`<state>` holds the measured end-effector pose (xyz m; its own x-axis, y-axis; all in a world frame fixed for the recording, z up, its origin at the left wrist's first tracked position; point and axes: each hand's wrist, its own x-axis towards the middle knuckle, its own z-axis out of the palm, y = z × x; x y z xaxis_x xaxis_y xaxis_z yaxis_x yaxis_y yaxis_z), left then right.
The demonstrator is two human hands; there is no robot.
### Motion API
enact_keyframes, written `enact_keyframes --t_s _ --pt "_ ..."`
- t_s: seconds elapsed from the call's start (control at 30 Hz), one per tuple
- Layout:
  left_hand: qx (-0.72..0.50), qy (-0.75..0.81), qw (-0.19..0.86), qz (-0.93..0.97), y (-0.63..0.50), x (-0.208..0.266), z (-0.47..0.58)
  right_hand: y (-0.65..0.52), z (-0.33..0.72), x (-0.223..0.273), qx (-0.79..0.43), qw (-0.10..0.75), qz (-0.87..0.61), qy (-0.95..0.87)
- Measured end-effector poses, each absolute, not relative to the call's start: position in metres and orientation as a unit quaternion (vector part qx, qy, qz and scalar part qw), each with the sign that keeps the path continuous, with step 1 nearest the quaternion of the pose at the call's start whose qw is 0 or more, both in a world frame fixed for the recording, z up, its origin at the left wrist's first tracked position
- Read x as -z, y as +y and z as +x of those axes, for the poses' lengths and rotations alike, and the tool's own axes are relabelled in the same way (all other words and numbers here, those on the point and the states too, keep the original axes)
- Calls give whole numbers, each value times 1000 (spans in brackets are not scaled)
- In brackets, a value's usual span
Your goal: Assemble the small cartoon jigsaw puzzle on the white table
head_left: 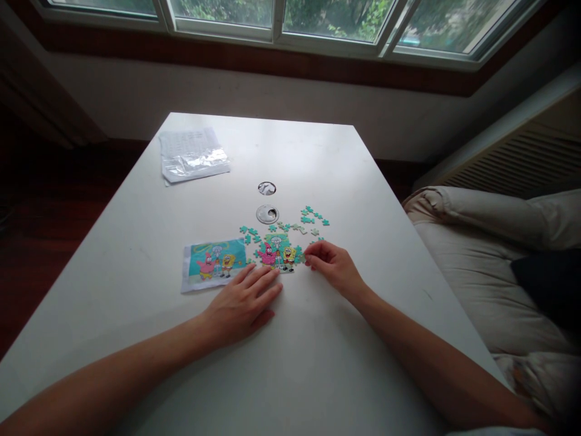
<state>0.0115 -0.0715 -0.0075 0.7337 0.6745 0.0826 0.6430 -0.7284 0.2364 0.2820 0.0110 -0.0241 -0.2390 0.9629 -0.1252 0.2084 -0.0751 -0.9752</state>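
Pinching what looks like a piece at the puzzle (279, 253) edge, right hand (331, 265) is closing; left hand (245, 303) is lying flat, open on the bench (318, 363). Risk: nudging could be scattering loose pieces (308, 221).

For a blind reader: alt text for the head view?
Two bare hands work a small cartoon jigsaw puzzle on a white table: left hand flat beside it, right hand pinching at its edge, loose pieces beyond.
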Motion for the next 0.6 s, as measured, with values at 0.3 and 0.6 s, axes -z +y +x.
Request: enact_keyframes --t_s 0.3,0.6 --pt "-96 352 94 926 -71 7 12 6 281 22 -471 361 -521 -614" --pt "-100 353 94 925 -72 8 11 -9 273 22 -281 315 -532 -734"
